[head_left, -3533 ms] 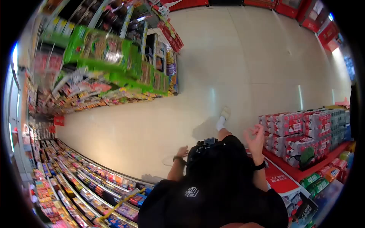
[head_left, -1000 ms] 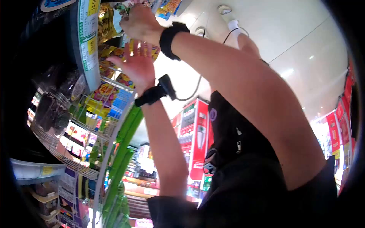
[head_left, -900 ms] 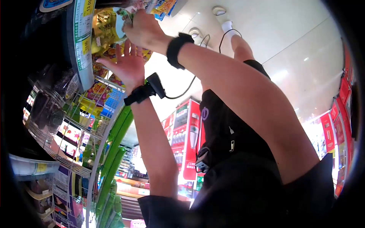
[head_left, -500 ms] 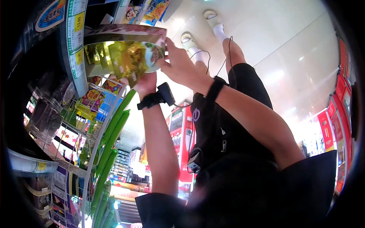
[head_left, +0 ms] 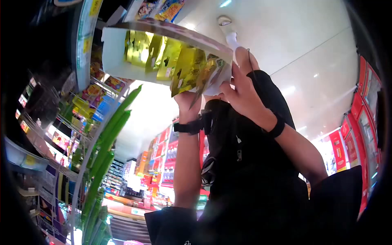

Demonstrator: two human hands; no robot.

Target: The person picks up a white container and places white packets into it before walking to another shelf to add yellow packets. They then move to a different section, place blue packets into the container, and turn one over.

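Note:
An open cardboard display box (head_left: 114, 51), white inside with a printed outer side, is tilted in front of me. Several shiny yellow-gold packets (head_left: 169, 61) with hang holes stand in a row inside it, and the nearest ones lean out over the rim. My right hand (head_left: 247, 92) is closed around the box's near end, thumb toward the packets. Beneath the box is my left hand (head_left: 188, 104), bearing its lower side; the packets and the box hide its fingers. Both wrists wear black bands.
A shelf edge with price labels (head_left: 85, 36) is at the upper left. Below it stands a wire rack (head_left: 87, 163) with snack bags, beside long green packages (head_left: 102, 143). Red display units (head_left: 341, 147) line the right side. My leg and shoe (head_left: 225, 21) show on the pale floor.
Both hands have brought the box away from the shelf, toward my body and to the right. More of its inside and the row of packets now shows.

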